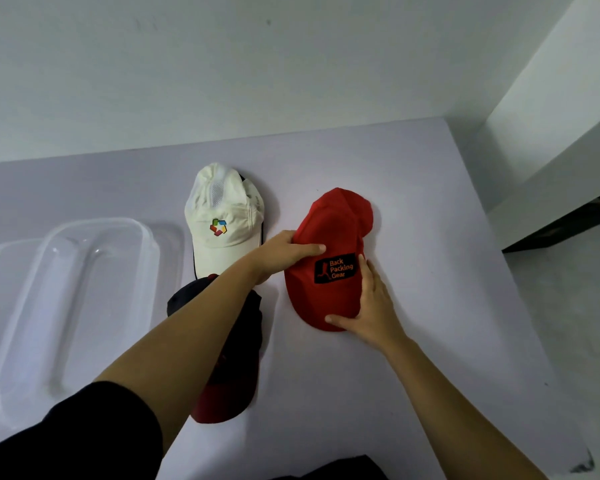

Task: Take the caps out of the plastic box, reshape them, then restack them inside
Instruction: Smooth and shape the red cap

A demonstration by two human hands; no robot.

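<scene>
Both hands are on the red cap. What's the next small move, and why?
Probably push the crown outward to round it. The red cap lies flattened on the table, the left hand gripping its side, the right hand flat along its edge. The plastic box holds no caps, so restacking waits.
</scene>
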